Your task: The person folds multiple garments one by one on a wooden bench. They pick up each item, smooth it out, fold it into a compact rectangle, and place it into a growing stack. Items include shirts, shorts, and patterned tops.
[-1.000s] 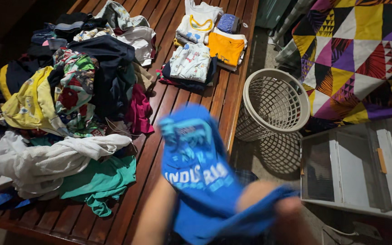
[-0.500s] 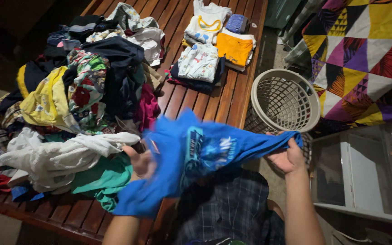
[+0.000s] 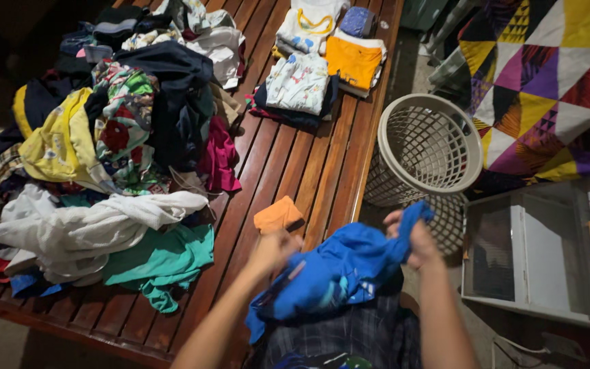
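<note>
A bright blue printed garment (image 3: 336,273) hangs bunched between my hands above my lap, at the front edge of a slatted wooden table (image 3: 315,171). My left hand (image 3: 274,249) grips its left end. My right hand (image 3: 411,236) pinches its right end, raised a little higher. A small orange cloth (image 3: 278,214) lies on the table just beyond my left hand.
A big heap of mixed loose clothes (image 3: 110,150) fills the table's left half. Folded stacks (image 3: 315,68) sit at the far end. A cream mesh laundry basket (image 3: 428,147) stands on the floor at right, beside a patterned quilt (image 3: 548,82) and a white cabinet (image 3: 548,253).
The blue garment was stretched wide between my hands; both hands have come closer and lower, so it now hangs bunched. The small orange cloth on the table has come into sight.
</note>
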